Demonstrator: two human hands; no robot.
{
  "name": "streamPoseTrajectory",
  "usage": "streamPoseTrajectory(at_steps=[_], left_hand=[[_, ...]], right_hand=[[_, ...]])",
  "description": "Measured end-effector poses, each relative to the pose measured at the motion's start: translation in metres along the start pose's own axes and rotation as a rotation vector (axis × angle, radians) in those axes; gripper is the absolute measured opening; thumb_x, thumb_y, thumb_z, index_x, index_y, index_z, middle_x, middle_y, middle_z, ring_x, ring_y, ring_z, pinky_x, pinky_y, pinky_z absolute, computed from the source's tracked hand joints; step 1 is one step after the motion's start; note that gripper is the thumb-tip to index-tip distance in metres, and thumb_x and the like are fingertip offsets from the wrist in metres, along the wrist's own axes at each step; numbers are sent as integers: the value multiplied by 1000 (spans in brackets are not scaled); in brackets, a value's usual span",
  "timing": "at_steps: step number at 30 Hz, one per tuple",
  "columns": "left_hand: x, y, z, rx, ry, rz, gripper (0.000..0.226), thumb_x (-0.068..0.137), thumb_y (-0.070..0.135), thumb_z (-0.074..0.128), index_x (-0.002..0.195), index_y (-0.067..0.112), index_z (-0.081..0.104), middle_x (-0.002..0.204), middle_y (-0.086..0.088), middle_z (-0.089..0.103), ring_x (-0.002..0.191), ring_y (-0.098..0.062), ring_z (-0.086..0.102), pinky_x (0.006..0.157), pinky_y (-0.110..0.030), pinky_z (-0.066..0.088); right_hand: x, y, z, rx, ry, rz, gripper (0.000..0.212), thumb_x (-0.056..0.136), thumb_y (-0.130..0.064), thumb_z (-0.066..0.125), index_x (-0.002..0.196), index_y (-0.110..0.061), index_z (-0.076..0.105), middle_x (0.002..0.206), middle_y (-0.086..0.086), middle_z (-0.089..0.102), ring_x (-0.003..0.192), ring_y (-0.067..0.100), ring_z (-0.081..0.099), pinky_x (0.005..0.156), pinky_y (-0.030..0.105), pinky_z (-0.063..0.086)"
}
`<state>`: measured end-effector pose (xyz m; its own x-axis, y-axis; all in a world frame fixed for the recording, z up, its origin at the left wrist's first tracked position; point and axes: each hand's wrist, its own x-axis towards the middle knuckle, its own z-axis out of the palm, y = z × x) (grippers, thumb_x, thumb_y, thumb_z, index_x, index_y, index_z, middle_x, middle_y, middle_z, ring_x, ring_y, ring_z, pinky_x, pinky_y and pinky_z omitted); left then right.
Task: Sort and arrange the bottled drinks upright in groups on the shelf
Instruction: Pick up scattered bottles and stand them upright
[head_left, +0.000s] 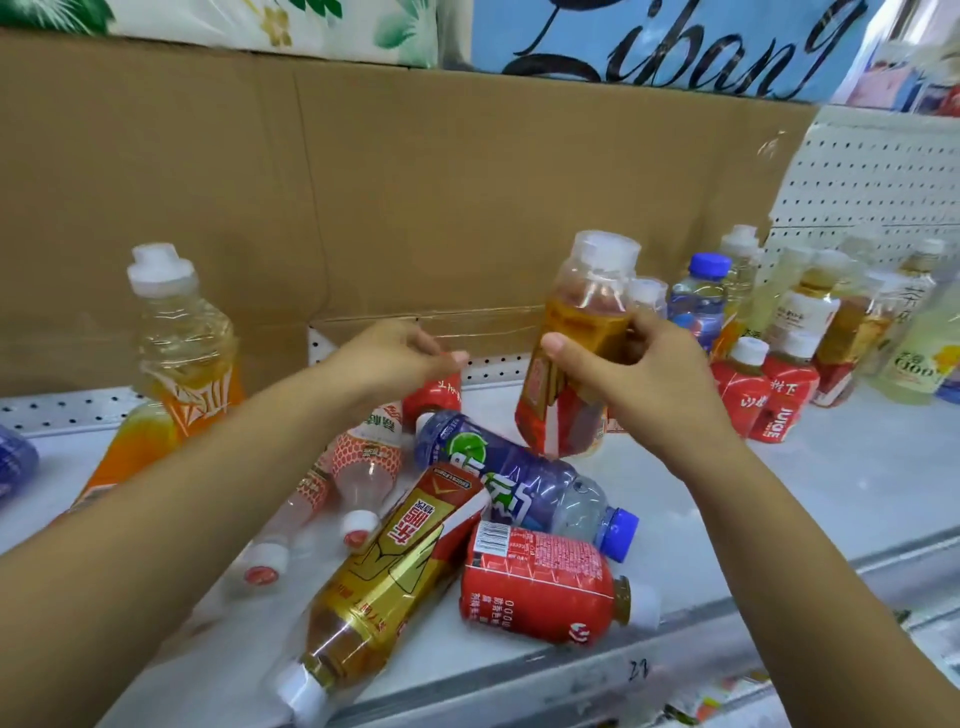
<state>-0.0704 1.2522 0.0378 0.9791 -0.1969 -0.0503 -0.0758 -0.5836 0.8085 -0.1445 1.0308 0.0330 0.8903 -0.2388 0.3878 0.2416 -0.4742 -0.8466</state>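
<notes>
Brown cardboard (415, 182) backs the white shelf (779, 493). Our right hand (639, 384) grips an amber bottle (582, 312) near mid-shelf, fingers (649, 325) and thumb curled round its label, the bottle tilted. Our left hand (395, 353) hovers over a red bottle (434, 389) lying toward the back edge. Its fingers are loosely curled, and we cannot tell whether they hold it. Toward the front edge a blue bottle (519, 483), a gold bottle (384, 577) and a short red bottle (540, 582) lie in a heap. Upright bottles (800, 317) stand grouped at the right back corner. A yellow bottle (182, 332) stands upright toward the left.
</notes>
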Motion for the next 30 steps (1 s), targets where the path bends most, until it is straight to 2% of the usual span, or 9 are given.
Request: streamPoseTrajectory(at_steps=[3, 7, 11, 15, 20, 22, 24, 27, 30], left_hand=[[23, -11, 13, 200, -9, -88, 53, 91, 43, 68, 128, 7, 58, 118, -11, 65, 96, -22, 61, 70, -29, 45], [44, -12, 23, 397, 6, -100, 73, 89, 44, 71, 142, 4, 42, 123, -15, 60, 94, -24, 57, 78, -35, 51], [61, -15, 28, 454, -35, -83, 73, 84, 44, 76, 136, 3, 45, 125, -15, 59, 107, -29, 61, 86, -36, 53], [72, -24, 34, 429, -52, -64, 68, 80, 48, 78, 129, 6, 54, 109, -9, 63, 100, -27, 63, 86, -37, 53], [74, -24, 33, 436, -77, -33, 71, 83, 47, 76, 138, 9, 52, 125, -11, 65, 105, -27, 63, 93, -41, 54], [73, -23, 33, 428, -81, -21, 70, 85, 44, 74, 140, 10, 50, 130, -12, 62, 111, -28, 62, 95, -41, 52], [73, -24, 34, 384, -87, -22, 69, 86, 41, 74, 142, 11, 47, 133, -12, 60, 113, -29, 60, 96, -43, 51], [73, -23, 36, 273, -78, -29, 72, 86, 32, 76, 146, 11, 43, 139, -12, 54, 118, -31, 58, 94, -42, 52], [73, -20, 38, 159, -42, -24, 71, 85, 24, 79, 145, 11, 44, 141, -12, 53, 116, -30, 57, 85, -36, 52]], right_hand=[[-2, 7, -14, -50, 97, 19, 47, 74, -53, 81, 112, -32, 62, 100, -19, 69, 94, 1, 66, 86, 32, 58], [-6, 26, -26, -127, 146, 90, 64, 71, -52, 84, 124, -24, 61, 112, -9, 70, 102, 11, 67, 89, 38, 58], [-17, 51, -26, -179, 184, 202, 84, 66, -57, 86, 133, -22, 50, 128, -3, 65, 114, 19, 63, 95, 45, 56], [-26, 66, -25, -121, 202, 242, 80, 68, -53, 85, 131, -23, 48, 130, -1, 64, 115, 20, 63, 96, 46, 56], [-35, 66, -19, -94, 230, 303, 80, 75, -55, 80, 138, -22, 44, 140, 0, 56, 125, 22, 57, 101, 43, 51], [-49, 64, -12, -106, 344, 360, 77, 76, -59, 77, 133, -20, 43, 136, 3, 55, 119, 23, 57, 89, 35, 51], [-65, 62, -7, -105, 392, 413, 67, 76, -61, 74, 119, -19, 45, 118, 2, 57, 99, 17, 58, 69, 25, 43], [-76, 62, -2, -106, 145, 514, 62, 74, -65, 71, 106, -17, 50, 99, -5, 58, 85, 6, 55, 63, 23, 40], [-74, 61, 2, -155, -61, 551, 59, 72, -64, 75, 104, -19, 55, 97, -7, 60, 84, 10, 62, 66, 29, 53]])
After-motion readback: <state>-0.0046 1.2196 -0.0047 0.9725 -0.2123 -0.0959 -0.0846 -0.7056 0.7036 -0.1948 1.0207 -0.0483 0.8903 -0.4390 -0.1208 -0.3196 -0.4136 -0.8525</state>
